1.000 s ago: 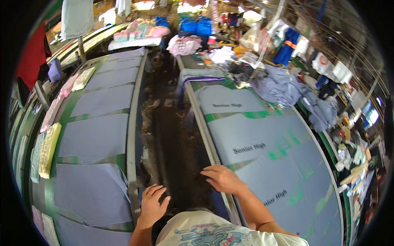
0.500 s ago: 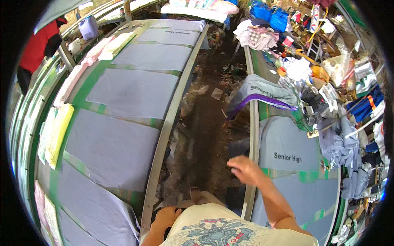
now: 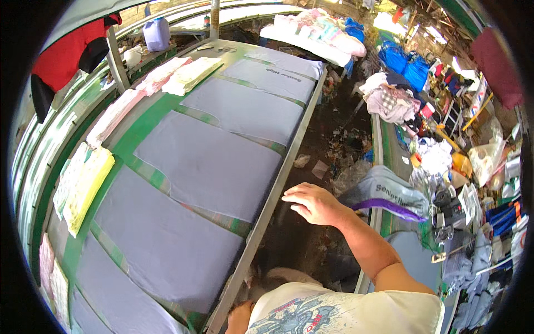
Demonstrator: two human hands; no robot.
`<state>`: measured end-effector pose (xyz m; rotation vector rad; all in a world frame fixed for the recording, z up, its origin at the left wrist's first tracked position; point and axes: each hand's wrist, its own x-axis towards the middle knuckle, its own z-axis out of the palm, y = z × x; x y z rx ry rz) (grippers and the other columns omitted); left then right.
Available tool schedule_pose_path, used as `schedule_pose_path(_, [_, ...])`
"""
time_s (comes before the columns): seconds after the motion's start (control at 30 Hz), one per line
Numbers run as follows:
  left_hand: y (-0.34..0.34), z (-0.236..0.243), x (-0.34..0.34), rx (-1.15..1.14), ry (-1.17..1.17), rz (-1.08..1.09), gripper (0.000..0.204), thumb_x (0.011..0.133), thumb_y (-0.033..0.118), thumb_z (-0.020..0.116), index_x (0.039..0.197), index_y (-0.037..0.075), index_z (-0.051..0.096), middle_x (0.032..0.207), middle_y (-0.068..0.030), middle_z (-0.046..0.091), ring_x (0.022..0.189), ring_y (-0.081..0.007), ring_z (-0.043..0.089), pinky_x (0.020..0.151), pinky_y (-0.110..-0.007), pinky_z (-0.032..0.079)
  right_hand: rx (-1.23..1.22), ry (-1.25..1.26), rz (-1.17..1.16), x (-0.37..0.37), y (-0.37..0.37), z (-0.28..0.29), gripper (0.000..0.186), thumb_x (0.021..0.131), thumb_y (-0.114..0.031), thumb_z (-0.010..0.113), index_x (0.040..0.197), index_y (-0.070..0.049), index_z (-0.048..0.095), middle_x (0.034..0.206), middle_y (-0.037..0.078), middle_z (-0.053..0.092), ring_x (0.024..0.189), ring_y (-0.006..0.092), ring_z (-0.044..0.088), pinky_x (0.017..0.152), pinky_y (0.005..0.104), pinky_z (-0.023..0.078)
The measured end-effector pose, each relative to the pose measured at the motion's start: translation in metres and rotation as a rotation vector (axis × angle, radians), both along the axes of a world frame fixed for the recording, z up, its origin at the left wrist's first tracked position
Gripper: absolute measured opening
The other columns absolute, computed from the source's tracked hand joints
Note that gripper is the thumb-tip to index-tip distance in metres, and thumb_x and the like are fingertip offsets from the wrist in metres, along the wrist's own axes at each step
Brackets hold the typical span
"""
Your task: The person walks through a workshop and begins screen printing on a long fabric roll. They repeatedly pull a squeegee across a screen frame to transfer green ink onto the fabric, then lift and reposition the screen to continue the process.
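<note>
My right hand (image 3: 312, 204) hangs over the aisle beside the rail of the long left table, its fingers stretched out and nothing in it. Nearest to it on that table are flat grey-blue fabric pieces (image 3: 214, 161), laid in a row on a green surface. Low in the picture, my left hand (image 3: 240, 317) is next to the table's metal rail (image 3: 267, 217); its fingers are hidden. On the right table lies a grey fabric piece with dark lettering and a purple edge (image 3: 389, 192), partly hanging over the aisle.
Folded yellow cloth (image 3: 89, 192) and pink cloth (image 3: 114, 117) line the left table's far side. A red and black garment (image 3: 72, 61) hangs at upper left. The right table bears a clothes heap (image 3: 392, 100), blue bags (image 3: 409, 67) and clutter. Scraps litter the aisle floor (image 3: 311, 250).
My view has swung left, so the tables sit further right in it. My right hand has gone from beside the right table toward the left table's rail, its fingers now stretched out.
</note>
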<state>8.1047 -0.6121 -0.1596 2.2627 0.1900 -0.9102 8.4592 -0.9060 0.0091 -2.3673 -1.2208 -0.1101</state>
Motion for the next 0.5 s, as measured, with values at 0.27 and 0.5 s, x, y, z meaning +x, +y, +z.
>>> schedule_pose_path(0.27, [-0.054, -0.003, 0.110, -0.150, -0.341, 0.245, 0.034, 0.109, 0.019, 0.069, 0.135, 0.002, 0.083, 0.132, -0.0259, 0.083, 0.123, -0.0449, 0.080, 0.110, -0.052, 0.060, 0.033, 0.068, 0.145, 0.139, -0.008, -0.026, 0.029, 0.106, -0.011, 0.076, 0.134, -0.006, 0.077, 0.136, 0.011, 0.077, 0.129, 0.0333, 0.072, 0.115, 0.0468, 0.059])
schedule_pose_path(0.5, [-0.167, 0.060, 0.294, -0.265, -0.517, 0.539, 0.040, 0.103, 0.011, 0.074, 0.142, 0.000, 0.078, 0.142, -0.0241, 0.078, 0.136, -0.0446, 0.072, 0.117, -0.054, 0.055, 0.043, -0.015, 0.183, 0.313, -0.121, -0.066, 0.033, 0.103, -0.014, 0.080, 0.135, -0.008, 0.079, 0.139, 0.010, 0.076, 0.130, 0.0323, 0.071, 0.113, 0.0480, 0.059])
